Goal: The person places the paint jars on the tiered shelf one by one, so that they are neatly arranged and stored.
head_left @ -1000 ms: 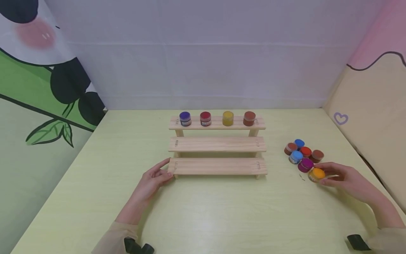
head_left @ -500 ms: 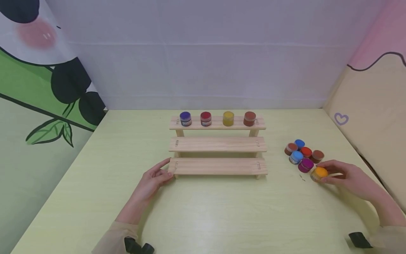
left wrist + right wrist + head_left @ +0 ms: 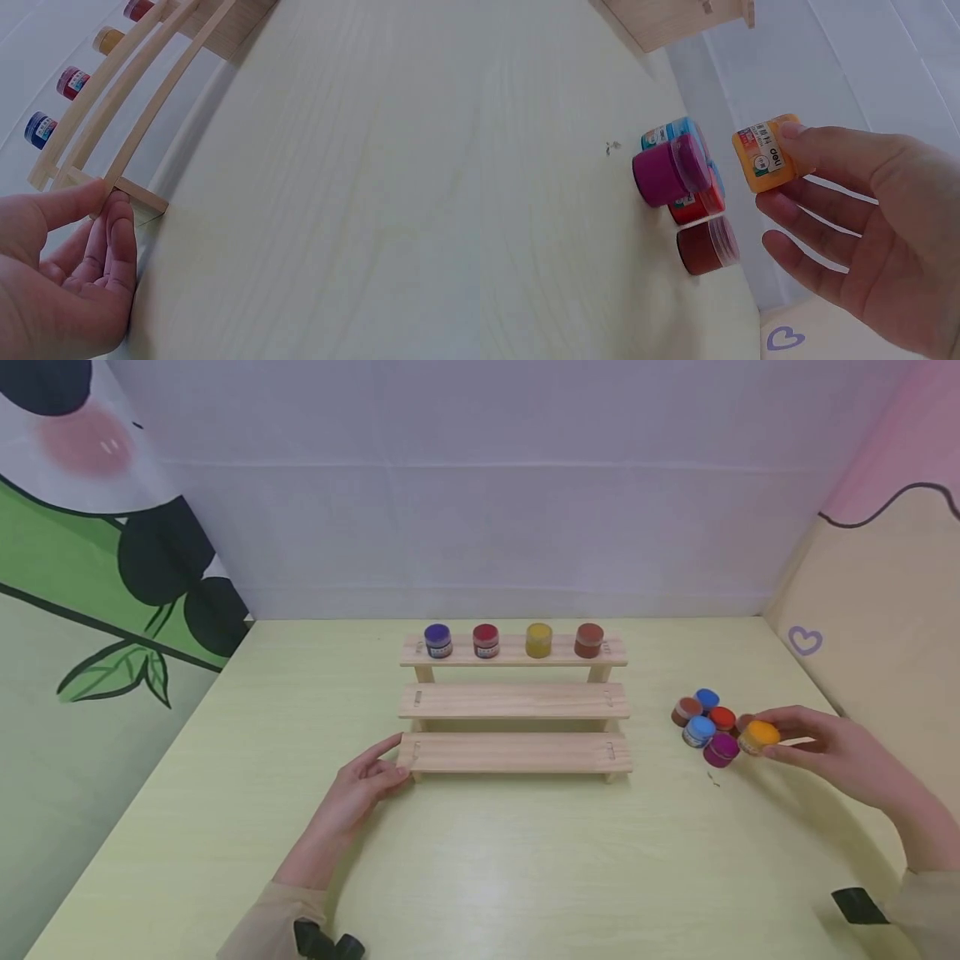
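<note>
My right hand [image 3: 832,752] pinches an orange-yellow paint jar [image 3: 759,737] between thumb and fingers; the right wrist view shows this labelled jar [image 3: 769,154] raised off the table. Beside it on the table stand a purple jar [image 3: 722,749], a red jar [image 3: 722,719], light blue jar [image 3: 699,731] and several others. With thumb and fingertips my left hand [image 3: 367,785] grips the left end of the lowest step of a three-step wooden rack [image 3: 517,752]. In the left wrist view the thumb presses the board's end, fingers curled beneath.
Along the rack's top step stand a dark blue jar [image 3: 438,641], a dark red jar [image 3: 486,641], a yellow jar [image 3: 538,640] and a brown jar [image 3: 588,640]. A pale fabric wall [image 3: 487,527] closes off the table's back, with printed panels at both sides.
My right hand has lifted the orange-yellow jar up from the table and slightly away from me, so it now overlaps a brown jar in the head view. The left hand stays on the rack.
</note>
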The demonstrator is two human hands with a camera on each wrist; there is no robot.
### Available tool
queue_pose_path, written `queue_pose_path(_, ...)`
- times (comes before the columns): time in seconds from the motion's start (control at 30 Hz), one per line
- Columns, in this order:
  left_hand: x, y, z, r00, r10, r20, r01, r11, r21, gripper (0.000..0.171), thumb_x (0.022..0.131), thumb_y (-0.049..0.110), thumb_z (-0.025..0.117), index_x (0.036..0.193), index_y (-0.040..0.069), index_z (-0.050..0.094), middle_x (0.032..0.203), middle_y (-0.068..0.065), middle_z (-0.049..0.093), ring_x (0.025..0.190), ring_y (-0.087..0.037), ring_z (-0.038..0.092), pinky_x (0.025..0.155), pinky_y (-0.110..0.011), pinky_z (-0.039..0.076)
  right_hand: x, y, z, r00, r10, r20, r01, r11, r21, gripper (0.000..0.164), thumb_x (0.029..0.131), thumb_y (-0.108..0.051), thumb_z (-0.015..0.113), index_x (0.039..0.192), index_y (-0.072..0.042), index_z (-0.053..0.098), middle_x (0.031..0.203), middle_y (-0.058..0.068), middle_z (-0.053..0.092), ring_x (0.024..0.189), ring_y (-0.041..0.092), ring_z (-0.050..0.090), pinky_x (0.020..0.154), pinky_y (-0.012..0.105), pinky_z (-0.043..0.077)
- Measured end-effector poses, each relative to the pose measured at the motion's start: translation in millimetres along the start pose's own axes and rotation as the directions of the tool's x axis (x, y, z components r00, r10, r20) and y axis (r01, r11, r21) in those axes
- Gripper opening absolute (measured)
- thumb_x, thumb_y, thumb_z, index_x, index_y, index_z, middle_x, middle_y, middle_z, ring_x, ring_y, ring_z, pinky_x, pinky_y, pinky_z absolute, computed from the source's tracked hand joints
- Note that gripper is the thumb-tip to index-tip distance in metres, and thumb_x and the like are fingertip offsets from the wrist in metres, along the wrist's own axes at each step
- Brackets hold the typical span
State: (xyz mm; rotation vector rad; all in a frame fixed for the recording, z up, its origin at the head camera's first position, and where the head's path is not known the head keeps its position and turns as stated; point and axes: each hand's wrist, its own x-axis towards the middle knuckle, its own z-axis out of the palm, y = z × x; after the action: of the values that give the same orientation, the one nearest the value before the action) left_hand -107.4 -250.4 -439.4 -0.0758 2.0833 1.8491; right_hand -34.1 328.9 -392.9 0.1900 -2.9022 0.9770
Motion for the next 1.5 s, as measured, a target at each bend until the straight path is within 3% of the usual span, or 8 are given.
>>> queue_pose_path(0.3,-1.5,1.5,-0.3,1.0,0.004,0.001,-0.004,1.0,0.011,0.063,0.095,0.013,0.064,0.153,0.018,0.038,0.084,0.015,0.064,0.086,-0.002,0.063,0.084,-0.017,0.05,21.5,-31.4,5.6,0.998,-0.003,-0.061,0.004,1.0,0.018,0.041,0.093,-0.023,0.07,0.133,-0.018,0.061,0.106,-0.028,0.063,0.088,-0.012,0.061,0.073,0.01,0.049)
queue_pose_path(0.43,-1.5,1.5,-0.4,1.0,-0.006,-0.005,0.006,1.0,0.02,0.063,0.095,0.014,0.065,0.152,0.02,0.039,0.085,0.015,0.064,0.086,-0.003,0.063,0.084,-0.017,0.05,29.5,-47.0,17.0,0.996,-0.021,-0.084,0.033,0.989,0.147,0.043,0.093,-0.017,0.069,0.135,-0.014,0.059,0.109,-0.028,0.063,0.088,-0.005,0.066,0.069,0.017,0.054)
queue_pose_path(0.57,-1.5,2.5,-1.4,1.0,0.0,0.007,0.0,1.0,0.022,0.064,0.095,0.014,0.064,0.153,0.018,0.037,0.086,0.014,0.065,0.087,-0.003,0.063,0.085,-0.017,0.05,38.4,-66.5,31.9,0.994,-0.067,-0.088,0.087,0.965,0.246,0.043,0.093,-0.012,0.068,0.136,-0.01,0.058,0.109,-0.025,0.063,0.089,-0.003,0.065,0.073,0.016,0.055)
queue_pose_path(0.87,1.8,3.2,-8.6,0.997,0.012,0.07,-0.017,0.997,0.072,0.068,0.096,0.017,0.065,0.155,0.019,0.033,0.088,0.011,0.066,0.091,-0.002,0.065,0.085,-0.016,0.051,54.9,-100.5,55.5,0.984,-0.1,-0.147,0.134,0.962,0.239,0.043,0.092,-0.017,0.07,0.134,-0.016,0.061,0.107,-0.023,0.063,0.082,0.001,0.067,0.064,0.018,0.052)
queue_pose_path(1.13,8.7,2.5,-16.4,0.994,0.024,0.108,-0.039,0.991,0.131,0.069,0.092,0.021,0.07,0.153,0.017,0.036,0.094,0.008,0.069,0.089,-0.005,0.064,0.08,-0.02,0.053,71.1,-124.4,93.7,0.949,-0.178,-0.259,0.242,0.94,0.24,0.045,0.089,-0.016,0.073,0.133,-0.022,0.062,0.115,-0.003,0.069,0.101,-0.003,0.058,0.08,0.01,0.051)
queue_pose_path(1.37,12.9,1.1,-19.5,0.989,0.056,0.136,-0.071,0.991,0.109,0.069,0.093,0.016,0.068,0.153,0.014,0.035,0.111,-0.001,0.068,0.098,-0.006,0.066,0.087,-0.019,0.053,85.0,-153.7,122.4,0.942,-0.239,-0.236,0.306,0.9,0.311,0.044,0.092,-0.015,0.069,0.135,-0.021,0.06,0.121,0.002,0.067,0.105,0.003,0.057,0.086,0.013,0.051)
queue_pose_path(1.5,13.5,-0.1,-20.0,0.987,0.049,0.153,-0.065,0.993,0.099,0.07,0.094,0.018,0.067,0.155,0.015,0.032,0.116,-0.001,0.069,0.101,-0.004,0.065,0.089,-0.018,0.052,91.1,-171.6,138.8,0.929,-0.288,-0.231,0.352,0.88,0.319,0.045,0.09,-0.012,0.072,0.133,-0.015,0.062,0.124,0.003,0.068,0.104,0.012,0.061,0.086,0.022,0.055)
